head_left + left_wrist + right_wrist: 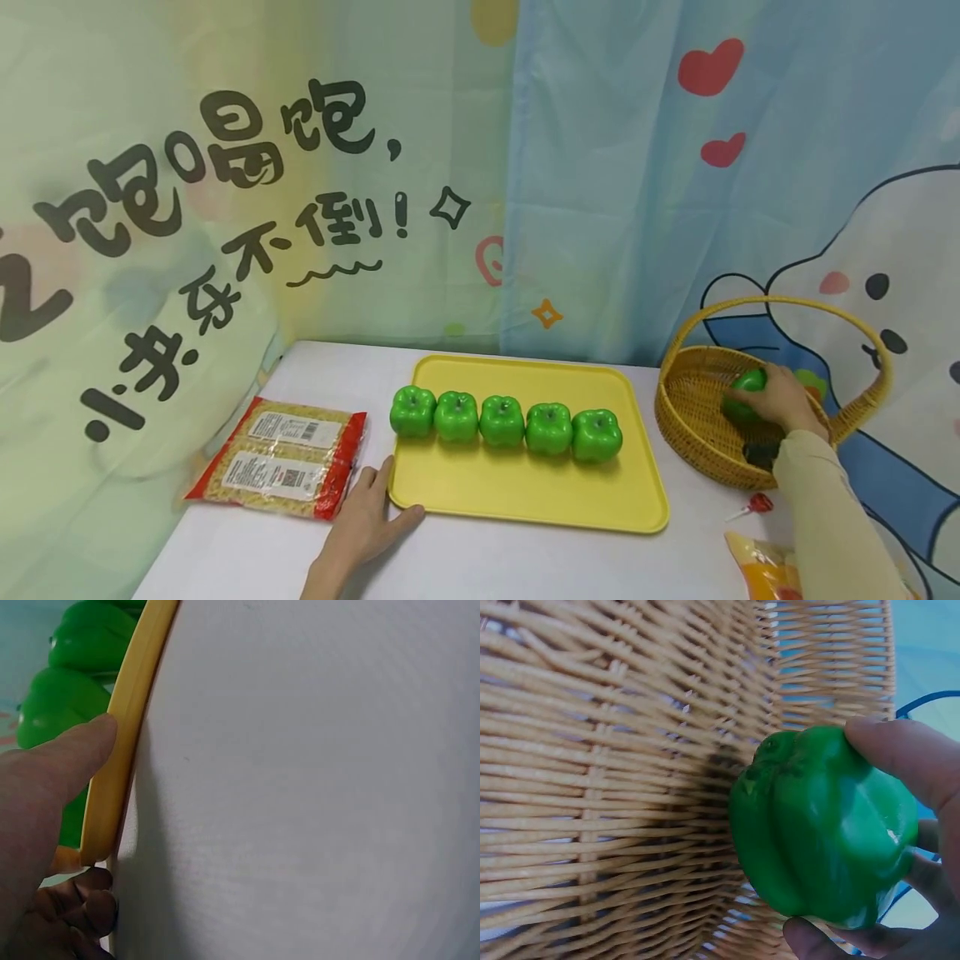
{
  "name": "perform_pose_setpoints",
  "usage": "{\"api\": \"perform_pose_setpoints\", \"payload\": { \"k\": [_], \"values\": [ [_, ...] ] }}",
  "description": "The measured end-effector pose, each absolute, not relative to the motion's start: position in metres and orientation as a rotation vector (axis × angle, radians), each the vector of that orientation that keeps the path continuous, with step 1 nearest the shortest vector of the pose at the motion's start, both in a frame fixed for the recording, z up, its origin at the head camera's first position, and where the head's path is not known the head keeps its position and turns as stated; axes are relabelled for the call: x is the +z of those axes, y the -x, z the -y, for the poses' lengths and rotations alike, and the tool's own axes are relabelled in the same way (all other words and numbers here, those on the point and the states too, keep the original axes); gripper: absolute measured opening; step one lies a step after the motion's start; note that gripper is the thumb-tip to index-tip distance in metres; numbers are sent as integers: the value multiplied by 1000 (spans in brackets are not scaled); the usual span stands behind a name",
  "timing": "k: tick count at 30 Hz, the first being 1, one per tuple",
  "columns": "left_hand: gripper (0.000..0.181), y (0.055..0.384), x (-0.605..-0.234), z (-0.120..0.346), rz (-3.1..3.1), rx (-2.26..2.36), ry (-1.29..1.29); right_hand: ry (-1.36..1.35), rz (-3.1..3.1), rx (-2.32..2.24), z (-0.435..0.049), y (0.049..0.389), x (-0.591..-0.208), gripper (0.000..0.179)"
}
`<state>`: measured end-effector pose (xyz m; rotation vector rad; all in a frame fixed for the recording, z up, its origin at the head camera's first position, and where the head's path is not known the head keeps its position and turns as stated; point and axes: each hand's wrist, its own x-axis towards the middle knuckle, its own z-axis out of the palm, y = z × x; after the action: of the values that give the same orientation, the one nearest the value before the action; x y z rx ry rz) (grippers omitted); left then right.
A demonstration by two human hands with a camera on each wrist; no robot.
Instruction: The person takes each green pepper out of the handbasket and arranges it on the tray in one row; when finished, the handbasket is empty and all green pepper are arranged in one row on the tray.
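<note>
Inside the wicker basket point(697, 442), my right hand point(783, 400) grips a green bell pepper point(825, 825). Its thumb lies on one side of the pepper and the fingers on the other in the right wrist view. Several more green bell peppers point(502, 421) stand in a row across the yellow tray point(525, 504). At the tray's near left corner, my left hand point(366, 517) holds the rim between thumb and fingers. The left wrist view shows the thumb point(90, 742) on the rim and the other fingers bent beside the corner.
A bag of pasta point(277, 458) with red ends lies left of the tray. Near the basket are a red lollipop point(759, 502) and a yellow packet point(761, 567), partly behind the right sleeve. A dark object point(761, 454) sits in the basket, whose handle arches overhead.
</note>
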<state>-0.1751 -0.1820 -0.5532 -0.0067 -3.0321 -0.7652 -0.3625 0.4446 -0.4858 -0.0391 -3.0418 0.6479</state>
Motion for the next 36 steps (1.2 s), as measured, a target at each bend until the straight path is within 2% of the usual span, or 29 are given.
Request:
{"api": "perform_pose_setpoints", "payload": {
  "k": [10,36],
  "values": [
    [98,174,-551,183,3036,-779,8,-47,2971,607,-421,354,-459,90],
    [97,174,-554,182,3037,-783,1,-263,2698,725,-342,270,-443,81]
  ]
}}
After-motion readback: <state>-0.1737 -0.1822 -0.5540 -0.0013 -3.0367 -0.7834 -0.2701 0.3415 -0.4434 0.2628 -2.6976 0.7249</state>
